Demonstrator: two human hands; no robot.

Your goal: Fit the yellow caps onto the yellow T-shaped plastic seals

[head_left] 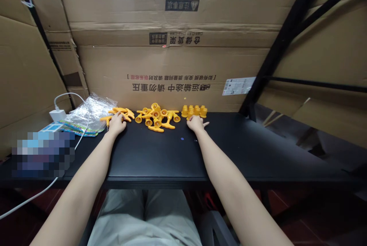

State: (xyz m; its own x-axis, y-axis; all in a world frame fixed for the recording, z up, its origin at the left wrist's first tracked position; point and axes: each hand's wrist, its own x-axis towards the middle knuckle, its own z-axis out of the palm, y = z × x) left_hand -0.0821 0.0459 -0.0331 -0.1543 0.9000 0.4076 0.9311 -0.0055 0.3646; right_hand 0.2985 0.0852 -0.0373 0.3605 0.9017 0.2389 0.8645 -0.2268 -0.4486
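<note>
On the left, my left hand (117,124) rests over a small heap of orange-yellow T-shaped handles (123,110), its fingers bent around one of them. My right hand (196,123) is at the front of a cluster of yellow cup-shaped pieces (203,111), which stand upside down close together. Its fingers are curled, one sticking out to the right; whatever lies in them is hidden. Between my hands lies a loose pile of yellow pieces (155,114), with flared round cups and curved handles pointing various ways.
Behind the black tabletop (155,158) rises a cardboard wall (172,59). Clear plastic bags (94,110) lie at the left beside a white charger (57,115) with its cable and a blurred-out object (43,154). A black metal post (275,47) stands at the right.
</note>
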